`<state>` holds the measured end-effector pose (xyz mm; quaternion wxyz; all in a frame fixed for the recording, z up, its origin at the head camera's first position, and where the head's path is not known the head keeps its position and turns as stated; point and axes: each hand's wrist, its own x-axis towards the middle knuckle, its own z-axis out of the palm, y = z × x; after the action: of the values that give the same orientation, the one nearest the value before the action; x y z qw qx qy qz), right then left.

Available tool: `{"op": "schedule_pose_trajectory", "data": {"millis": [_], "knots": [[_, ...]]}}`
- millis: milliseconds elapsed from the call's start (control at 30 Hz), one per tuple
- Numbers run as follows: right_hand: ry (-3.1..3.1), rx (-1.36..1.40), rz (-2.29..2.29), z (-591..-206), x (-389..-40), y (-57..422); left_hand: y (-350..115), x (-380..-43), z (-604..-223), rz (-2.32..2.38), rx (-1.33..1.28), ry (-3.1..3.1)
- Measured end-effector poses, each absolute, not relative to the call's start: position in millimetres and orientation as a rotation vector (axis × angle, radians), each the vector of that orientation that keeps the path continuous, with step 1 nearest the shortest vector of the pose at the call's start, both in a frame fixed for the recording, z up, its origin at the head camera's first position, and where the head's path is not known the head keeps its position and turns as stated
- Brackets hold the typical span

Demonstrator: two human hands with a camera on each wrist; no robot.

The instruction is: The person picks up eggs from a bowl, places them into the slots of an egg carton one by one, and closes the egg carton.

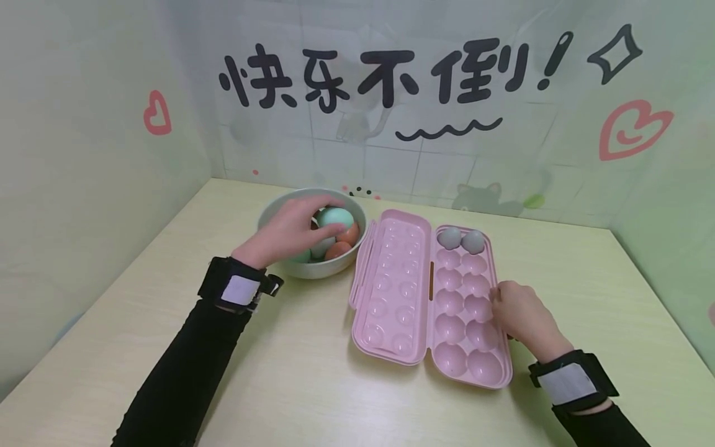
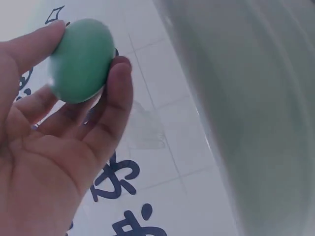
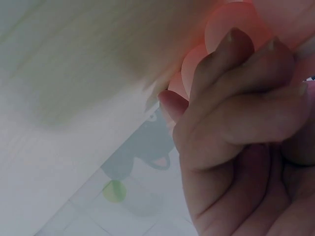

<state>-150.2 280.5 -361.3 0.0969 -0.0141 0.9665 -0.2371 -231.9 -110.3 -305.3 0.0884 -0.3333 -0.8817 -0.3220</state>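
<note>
My left hand (image 1: 293, 228) is over the bowl and pinches a green egg (image 2: 82, 61) between thumb and fingers. Below it, the pale bowl (image 1: 268, 217) holds several more eggs, among them a brown egg (image 1: 338, 250). A pink egg carton (image 1: 391, 285) lies unfolded to the right of the bowl. Two grey eggs (image 1: 473, 242) sit side by side in the far end of its cupped half. At the carton's right edge, my right hand (image 1: 522, 316) grips the rim, and in the right wrist view its curled fingers (image 3: 236, 118) reach against the cups' underside.
Everything stands on a light wooden table (image 1: 279, 385). A printed curtain (image 1: 363, 155) with dark lettering and hearts closes off the back and both sides. The bowl stands close against the carton's left flap.
</note>
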Motion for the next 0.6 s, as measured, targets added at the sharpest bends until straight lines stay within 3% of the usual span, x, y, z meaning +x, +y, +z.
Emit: {"op": "schedule_pose_trajectory", "data": {"millis": [600], "knots": [[2.879,-0.056,-0.706,-362.4,-149.8,280.0,-84.4,-202.7,-289.9,-0.983,-1.155,-2.363]]}}
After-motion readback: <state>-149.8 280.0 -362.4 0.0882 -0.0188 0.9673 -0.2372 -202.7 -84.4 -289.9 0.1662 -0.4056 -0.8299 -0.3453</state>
